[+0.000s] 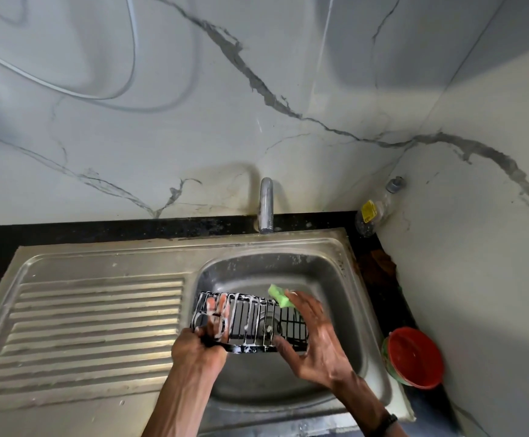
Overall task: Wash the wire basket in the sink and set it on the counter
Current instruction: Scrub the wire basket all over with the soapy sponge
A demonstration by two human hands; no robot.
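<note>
A black wire basket (253, 320), streaked with white soap foam, is held over the steel sink bowl (329, 279). My left hand (203, 345) grips its left end, fingers showing through the wires. My right hand (313, 339) is at the basket's right end and holds a green sponge (279, 295) with its fingertips against the top rim. The thumb of that hand reaches toward the basket's lower edge. The drain shows through the wires. No water runs from the tap (266, 205).
A ribbed steel draining board (93, 323) lies left of the bowl. A red-lidded tub (413, 357) stands on the dark counter at the right, and a clear bottle (375, 209) stands in the back corner. A marble-look wall rises behind.
</note>
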